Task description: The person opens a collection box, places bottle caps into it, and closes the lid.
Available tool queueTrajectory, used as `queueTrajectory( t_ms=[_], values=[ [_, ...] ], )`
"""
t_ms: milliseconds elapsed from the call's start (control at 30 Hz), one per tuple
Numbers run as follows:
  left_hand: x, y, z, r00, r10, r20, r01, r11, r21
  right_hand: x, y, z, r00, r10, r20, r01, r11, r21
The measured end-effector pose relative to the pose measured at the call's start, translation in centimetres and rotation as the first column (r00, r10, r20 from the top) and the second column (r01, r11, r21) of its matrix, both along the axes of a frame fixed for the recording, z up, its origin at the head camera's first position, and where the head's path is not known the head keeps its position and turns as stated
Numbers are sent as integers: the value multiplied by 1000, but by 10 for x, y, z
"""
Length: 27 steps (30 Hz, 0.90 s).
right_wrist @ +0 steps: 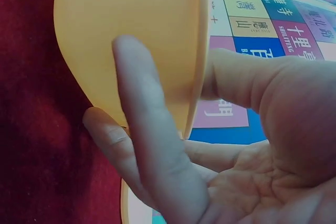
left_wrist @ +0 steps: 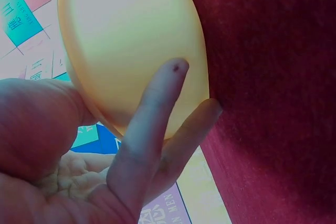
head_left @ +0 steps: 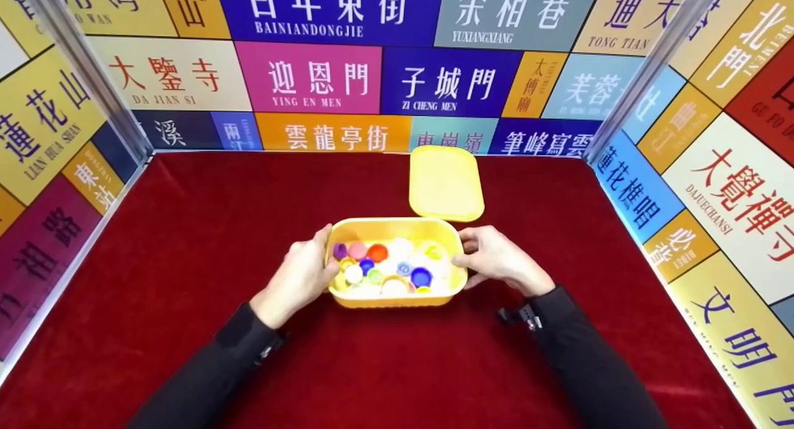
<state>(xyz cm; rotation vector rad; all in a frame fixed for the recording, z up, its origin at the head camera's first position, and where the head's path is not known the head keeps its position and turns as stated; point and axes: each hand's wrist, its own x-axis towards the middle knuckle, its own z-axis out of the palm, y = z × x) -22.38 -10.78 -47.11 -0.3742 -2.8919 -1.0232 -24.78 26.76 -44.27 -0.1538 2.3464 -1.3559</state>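
On a red desk [head_left: 186,243], the left hand [head_left: 298,280] clasps the left end of a yellow box [head_left: 397,299] of coloured bottle caps [head_left: 391,268], fingers curled in a grip. The right hand [head_left: 499,258] clasps its right end. The lid [head_left: 445,182] lies just behind.

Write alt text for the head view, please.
Two hands, left hand and right hand, grip the ends of an open yellow plastic box filled with coloured bottle caps on a red cloth table. Its yellow lid lies just behind.
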Motion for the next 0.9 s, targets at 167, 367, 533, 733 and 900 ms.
queueTrajectory(
  t_ms=[167,367,533,733,900],
  values=[
    [2,0,0,1000,-5,-15,5,1000,13,-9,9,7,998,-63,-8,63,998,3],
    [2,-1,0,1000,-11,-25,12,1000,23,-41,20,15,970,-211,-123,223,970,96],
    [1,-1,-1,1000,-15,-27,15,1000,15,-79,24,8,937,-229,-263,303,908,290],
    [0,0,0,1000,-7,-20,7,1000,12,-116,22,-5,911,-263,-318,376,847,377],
    [1,-1,1,1000,-3,-18,3,1000,8,-130,12,-12,905,-310,-291,414,801,433]
  ],
)
